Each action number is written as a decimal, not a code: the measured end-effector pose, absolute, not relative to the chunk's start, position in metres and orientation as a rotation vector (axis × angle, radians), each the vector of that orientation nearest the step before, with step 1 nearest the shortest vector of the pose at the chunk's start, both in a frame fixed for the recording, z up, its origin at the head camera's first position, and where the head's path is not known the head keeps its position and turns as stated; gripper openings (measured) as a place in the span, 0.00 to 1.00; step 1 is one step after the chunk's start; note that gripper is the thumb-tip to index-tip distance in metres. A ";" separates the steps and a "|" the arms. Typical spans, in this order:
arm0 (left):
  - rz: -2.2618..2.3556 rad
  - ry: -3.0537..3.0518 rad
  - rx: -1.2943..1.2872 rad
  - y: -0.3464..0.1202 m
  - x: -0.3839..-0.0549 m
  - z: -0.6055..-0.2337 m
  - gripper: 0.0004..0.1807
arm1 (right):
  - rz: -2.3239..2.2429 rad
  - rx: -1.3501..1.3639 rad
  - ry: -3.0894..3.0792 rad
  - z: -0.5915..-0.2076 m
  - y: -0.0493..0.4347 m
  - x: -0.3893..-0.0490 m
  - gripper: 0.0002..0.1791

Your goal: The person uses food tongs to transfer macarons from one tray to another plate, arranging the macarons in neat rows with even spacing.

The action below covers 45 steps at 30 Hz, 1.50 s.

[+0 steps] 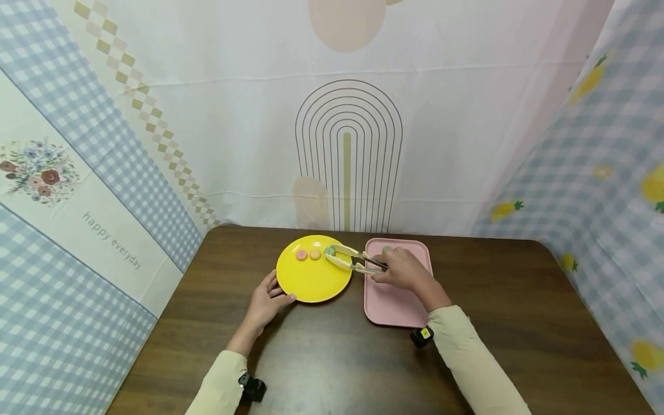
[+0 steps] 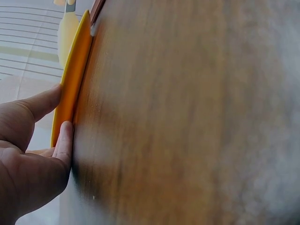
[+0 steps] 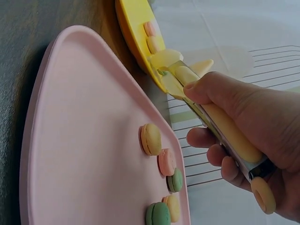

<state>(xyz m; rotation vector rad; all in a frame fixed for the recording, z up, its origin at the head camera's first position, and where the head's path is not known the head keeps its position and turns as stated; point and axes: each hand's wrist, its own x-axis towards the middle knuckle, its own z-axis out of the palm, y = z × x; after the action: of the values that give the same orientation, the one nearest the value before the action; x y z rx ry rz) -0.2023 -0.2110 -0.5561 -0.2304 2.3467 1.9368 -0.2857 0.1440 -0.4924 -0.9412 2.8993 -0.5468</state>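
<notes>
Your left sleeve [image 1: 220, 383] was pale cream | your right sleeve [image 1: 474, 360] matched | your left wrist box [image 1: 253, 388] was black | your right wrist box [image 1: 418, 339] was black, with a yellow patch [image 1: 426, 333] | your left hand [image 1: 266, 303] and right hand [image 1: 403, 270] were bare

In the head view, the desk [image 1: 321, 369] is open at lower centre, between the left forearm [image 1: 220, 383] and right forearm [image 1: 469, 354], and also right of the pink tray [image 1: 389, 305]. The tongs [image 1: 344, 249] bridge the narrow gap between the yellow plate [image 1: 313, 288] and the tray, though the gap is passable below them. The left hand [image 1: 267, 300] blocks the plate's lower-left rim; the right hand [image 1: 404, 268] covers the tray's upper part. Hanging cloth [image 1: 249, 144] closes off the far edge. A row of sweets [image 1: 315, 254] takes the plate's upper part, leaving its lower half free. In the right wrist view, the tray's left half is free; macarons [image 3: 151, 139] crowd its lower right.
</notes>
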 end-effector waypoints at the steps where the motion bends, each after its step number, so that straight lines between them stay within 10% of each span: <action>1: 1.937 2.346 -0.232 -0.211 -0.202 -0.556 0.52 | -0.543 -0.936 2.899 -0.492 0.144 -0.285 0.14; 18: 1.894 2.350 -0.241 -0.210 -0.201 -0.548 0.51 | -0.799 -0.856 2.936 -0.480 0.176 -0.265 0.31; 45: 1.851 2.390 -0.234 -0.216 -0.207 -0.562 0.53 | -0.724 -0.650 2.990 -0.501 0.250 -0.205 0.33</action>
<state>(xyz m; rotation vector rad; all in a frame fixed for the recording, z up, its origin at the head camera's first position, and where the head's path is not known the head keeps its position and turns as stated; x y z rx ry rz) -0.2072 -0.2161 -0.5624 -0.2343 2.3902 1.8515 -0.2051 0.2497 -0.5012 -0.6499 2.9899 -0.7238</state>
